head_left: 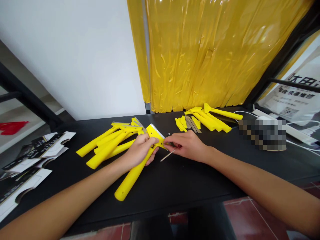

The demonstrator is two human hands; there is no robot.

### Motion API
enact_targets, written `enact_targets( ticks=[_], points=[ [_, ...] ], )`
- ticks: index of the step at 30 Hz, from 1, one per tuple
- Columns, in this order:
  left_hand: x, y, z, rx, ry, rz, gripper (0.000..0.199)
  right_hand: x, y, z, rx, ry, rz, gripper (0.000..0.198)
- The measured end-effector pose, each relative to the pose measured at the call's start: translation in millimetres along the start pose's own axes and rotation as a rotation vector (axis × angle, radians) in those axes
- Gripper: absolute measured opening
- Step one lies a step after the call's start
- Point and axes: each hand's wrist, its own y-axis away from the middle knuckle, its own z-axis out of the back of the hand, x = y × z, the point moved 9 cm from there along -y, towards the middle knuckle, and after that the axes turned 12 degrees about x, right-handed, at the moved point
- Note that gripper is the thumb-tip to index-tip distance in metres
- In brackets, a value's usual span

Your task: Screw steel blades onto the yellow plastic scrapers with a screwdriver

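My left hand (142, 148) is closed around the neck of a yellow scraper (133, 176), whose long round handle points down toward the table's near edge. A pale metal strip lies along the top edge of the scraper's wide head. At the head's right corner, my right hand (186, 144) is closed in a pinch. A thin pale stick (167, 155) juts out below its fingers; its upper end is hidden. To the left lies a pile of yellow scrapers (107, 146), some with metal strips on their heads.
Several yellow scrapers (212, 121) lie at the back right, beside small yellow plates (180, 124) and grey metal strips (192, 124). Printed cards (47, 150) are stacked at the left. White cables (300, 143) run at the right. A yellow plastic sheet (200, 60) hangs behind the black table (200, 186).
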Motion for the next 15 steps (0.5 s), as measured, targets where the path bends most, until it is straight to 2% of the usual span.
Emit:
enact_targets(
  ticks=[8,13,15],
  points=[
    [0.2,2.0,-7.9,0.005,0.004,0.002,0.030,13.4,2.2,-1.1,-0.024,0.242,0.066,0.025],
    [3.3,1.6,-8.8,0.010,-0.003,0.010,0.029,14.0,3.2,-5.8,0.076,0.306,0.080,0.026],
    [3.7,1.5,-9.1,0.015,-0.008,0.011,0.028,11.4,2.0,-6.3,0.105,0.235,0.059,0.025]
  ],
)
